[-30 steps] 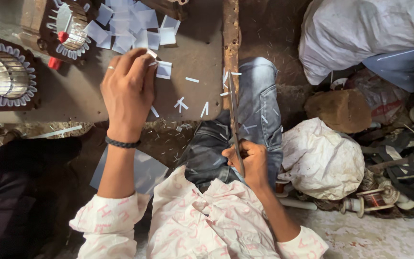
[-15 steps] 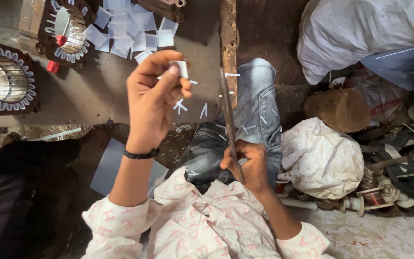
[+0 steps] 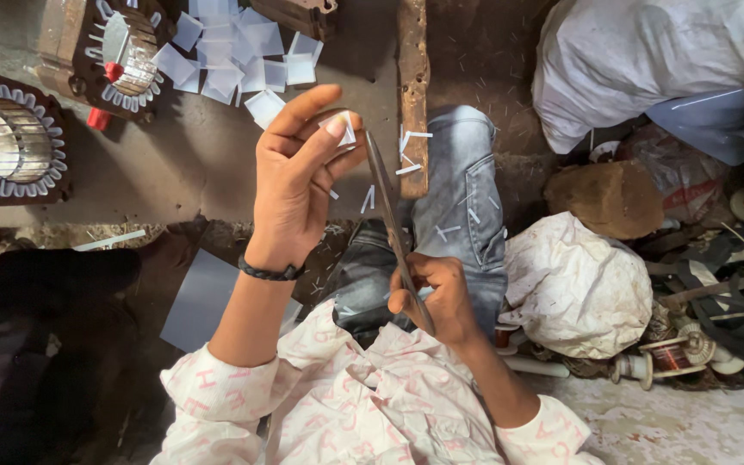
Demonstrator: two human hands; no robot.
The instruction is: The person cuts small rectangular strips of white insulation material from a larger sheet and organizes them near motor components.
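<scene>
Looking down, I see my left hand (image 3: 299, 185) raised over my lap, thumb and forefinger nearly closed, pinching a small white paper slip (image 3: 345, 129). My right hand (image 3: 441, 297) is wrapped tight around a long thin blade (image 3: 387, 207). Many cut paper squares (image 3: 234, 60) already lie piled by a motor stator (image 3: 122, 52); this slip looks untrimmed.

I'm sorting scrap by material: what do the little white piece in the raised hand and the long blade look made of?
White piece, pinched in the left hand: likely thin matte paper or insulating sheet, flat with sharp-cut edges. Blade, held by the right hand: apparently dull grey metal, thin and straight.
</scene>
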